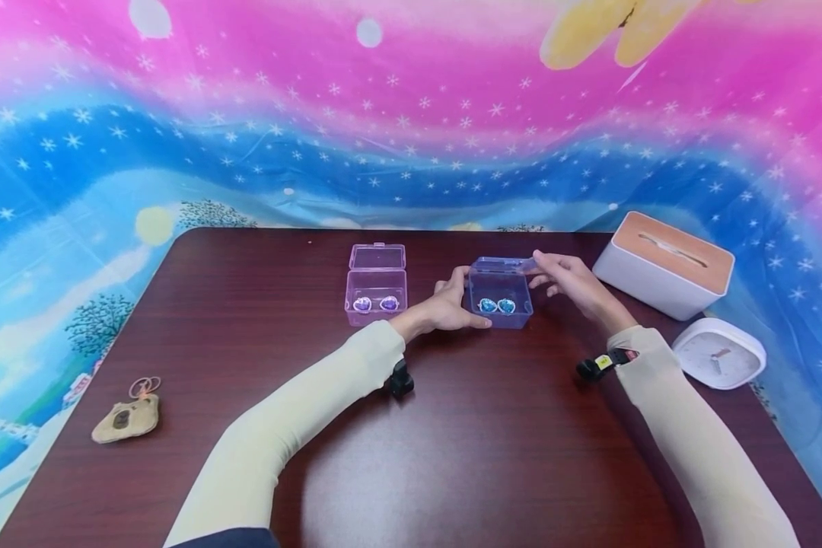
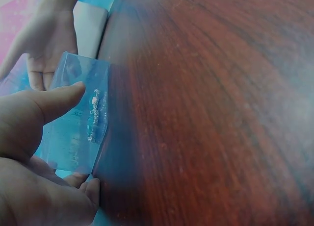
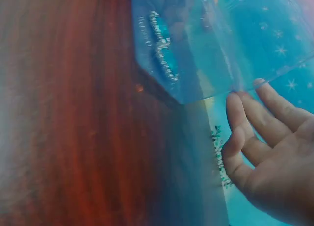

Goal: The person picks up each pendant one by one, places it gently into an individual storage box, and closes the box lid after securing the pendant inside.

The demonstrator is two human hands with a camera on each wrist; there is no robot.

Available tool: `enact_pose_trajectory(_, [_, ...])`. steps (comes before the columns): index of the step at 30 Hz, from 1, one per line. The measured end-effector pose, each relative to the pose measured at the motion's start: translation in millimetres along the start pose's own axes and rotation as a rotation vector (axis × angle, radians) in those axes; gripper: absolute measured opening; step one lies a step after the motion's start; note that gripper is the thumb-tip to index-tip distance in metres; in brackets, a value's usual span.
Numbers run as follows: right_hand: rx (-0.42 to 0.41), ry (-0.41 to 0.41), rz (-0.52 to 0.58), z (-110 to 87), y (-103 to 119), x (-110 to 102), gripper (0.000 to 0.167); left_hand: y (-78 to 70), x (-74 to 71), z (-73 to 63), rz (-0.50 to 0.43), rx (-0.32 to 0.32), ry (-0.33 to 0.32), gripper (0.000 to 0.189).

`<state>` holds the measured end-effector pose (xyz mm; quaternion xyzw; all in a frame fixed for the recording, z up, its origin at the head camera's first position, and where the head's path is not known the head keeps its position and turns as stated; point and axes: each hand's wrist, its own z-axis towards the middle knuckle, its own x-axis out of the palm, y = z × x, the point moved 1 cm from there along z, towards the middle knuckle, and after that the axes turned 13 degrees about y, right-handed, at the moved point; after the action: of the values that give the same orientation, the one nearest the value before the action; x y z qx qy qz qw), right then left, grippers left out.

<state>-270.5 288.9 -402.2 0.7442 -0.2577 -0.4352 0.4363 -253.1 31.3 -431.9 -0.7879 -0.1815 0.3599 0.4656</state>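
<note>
In the head view a clear blue plastic box stands with its lid raised. Two blue gem earrings with silvery edges lie inside it. My left hand grips the box from its left side, thumb along the front and fingers behind. At the right end of the lid is my right hand; in the right wrist view its fingers are extended, tips right at the lid's edge. Left of my left hand, a clear pink-purple box stands open with two purple gem earrings in it.
A white tissue box with a wood-coloured top stands at the back right, a white clock in front of it. A beige keychain pouch lies on the left of the dark wooden table. A patterned cloth hangs behind.
</note>
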Motion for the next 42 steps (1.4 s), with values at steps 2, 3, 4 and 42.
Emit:
enact_pose_trajectory(2, [-0.04, 0.001, 0.006, -1.6, -3, 2, 0.061, 0.4, -0.3, 0.3, 0.001, 0.001, 0.001, 0.101])
enact_pose_trajectory(3, [-0.057, -0.001, 0.005, -2.5, -5, 3, 0.059, 0.4, -0.4, 0.3, 0.002, 0.004, 0.001, 0.101])
enact_pose_trajectory(4, [-0.072, -0.003, -0.001, -3.4, -6, 3, 0.057, 0.6, -0.5, 0.4, 0.002, 0.005, 0.002, 0.101])
enact_pose_trajectory(42, [-0.183, -0.052, -0.19, -17.9, -34, 20, 0.064, -0.3, -2.3, -2.2, 0.185, 0.02, 0.015, 0.107])
